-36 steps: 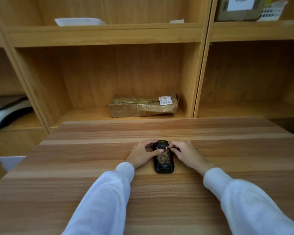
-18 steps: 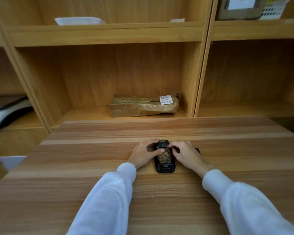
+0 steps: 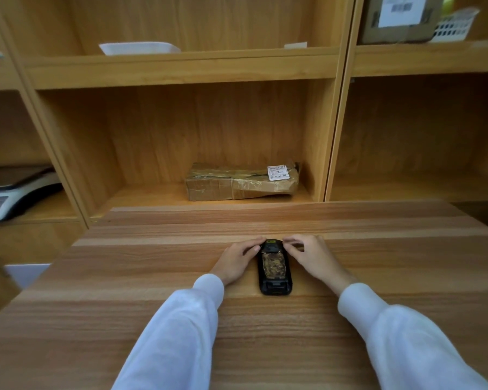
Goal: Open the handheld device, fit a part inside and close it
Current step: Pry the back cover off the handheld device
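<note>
Head view: a black handheld device [image 3: 275,267] lies flat on the wooden table [image 3: 152,277], lengthways away from the person, roughly at the middle of the tabletop. A mottled brown panel fills the middle of its upper face, and a small yellow mark sits near its far end.

The left hand [image 3: 237,258] rests on the table against the device's left side, fingers curled toward the far end and touching its left top corner. The right hand [image 3: 310,256] rests on the other side, fingers bent with their tips on the right top corner. Both hands press or pinch at that far end with the fingers partly curled; neither lifts the device, and whether they truly clamp it or only touch it I cannot tell. Both arms wear white sleeves [image 3: 181,333].

Behind the table stands a wooden shelf unit [image 3: 181,71]. In the compartment straight ahead lies 1 taped brown parcel [image 3: 241,181] with a white label. A white tray [image 3: 138,48] sits on the shelf above. A cardboard box [image 3: 397,18] and a white basket [image 3: 454,25] are at upper right. A scale [image 3: 14,190] sits in the left compartment.
</note>
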